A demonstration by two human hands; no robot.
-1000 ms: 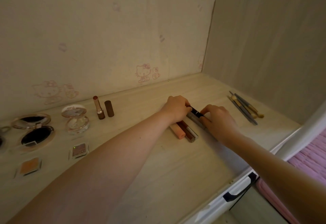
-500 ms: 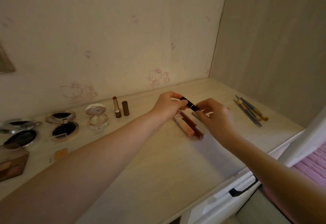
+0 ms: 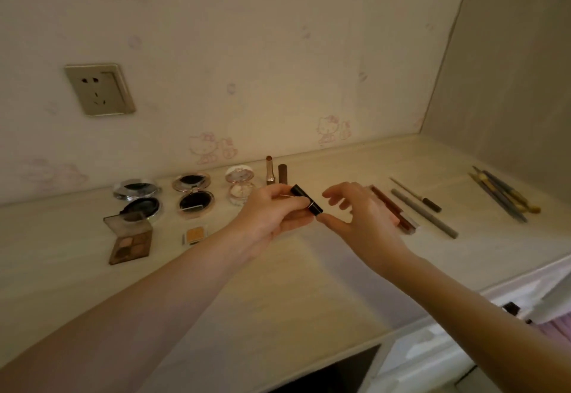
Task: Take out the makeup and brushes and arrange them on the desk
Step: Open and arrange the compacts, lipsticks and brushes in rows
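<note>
Two hands meet over the worktop (image 3: 278, 306), and only one of them has anything in it: your left hand (image 3: 268, 219) pinches a short black tube (image 3: 304, 202) between thumb and curled fingertips, held up above the surface. Your right hand (image 3: 367, 219) holds nothing. Its fingers are spread and relaxed, and its thumb tip is right at the tube's near end — touching or just short, I cannot tell. The tube's long axis runs from its far end, above your left fingertips, down and across to that thumb, with a thin silver band close to the end nearest your right hand. That puts the right hand in place to take the banded end. I judge the next move wants a pull along the axis, not across it, with the left holding firm. Beyond your left fingertips, toward the wall, an uncapped lipstick (image 3: 270, 173) stands upright with its brown cap (image 3: 282, 173) just beside it — a likely model for where this one goes. Behind your right hand lie the lip gloss tubes (image 3: 397, 211), partly hidden by it, and farther out on that side are two slim pencils (image 3: 424, 214) and then the brushes (image 3: 506, 199). Out past your left wrist sit three open compacts (image 3: 195, 198), an eyeshadow palette (image 3: 131, 245) and a single pan (image 3: 194, 235).
</note>
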